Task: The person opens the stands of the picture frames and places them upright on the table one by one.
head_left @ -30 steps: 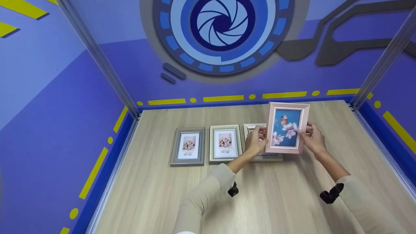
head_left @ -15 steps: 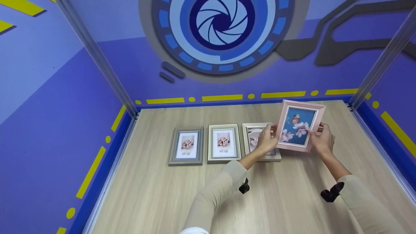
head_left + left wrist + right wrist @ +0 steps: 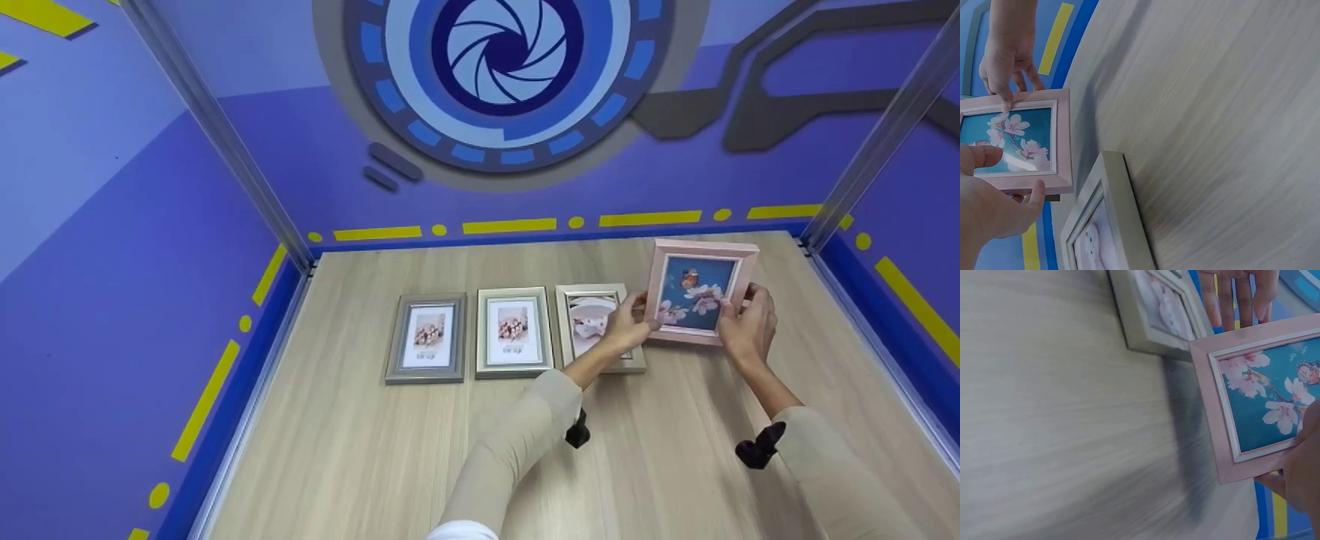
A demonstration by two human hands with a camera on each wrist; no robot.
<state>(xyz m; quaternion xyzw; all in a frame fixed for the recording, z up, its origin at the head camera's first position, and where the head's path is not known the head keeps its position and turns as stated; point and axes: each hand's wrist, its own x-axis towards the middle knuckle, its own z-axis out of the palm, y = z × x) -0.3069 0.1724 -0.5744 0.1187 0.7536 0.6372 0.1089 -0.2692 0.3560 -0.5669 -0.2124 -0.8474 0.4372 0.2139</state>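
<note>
A pink picture frame with a bird-and-blossom picture is held tilted up by both hands at the right of the table. My left hand grips its left edge, thumb to the front. At the right edge my right hand holds on, its thumb over the front and its fingers partly hidden behind. Under the left hand and wrist lies a cream picture frame, partly covered. In the left wrist view the pink frame shows apart from the cream frame, and a shadow falls on the tabletop.
Left of the cream frame, a pale gold frame and a grey frame lie flat in a row on the wooden table. A blue patterned wall closes off the back, with metal posts at the corners.
Both hands have carried the pink frame to the right, uncovering more of the cream frame. The pink frame tilted sideways, then came level again and leaned back. The other frames stay put.
</note>
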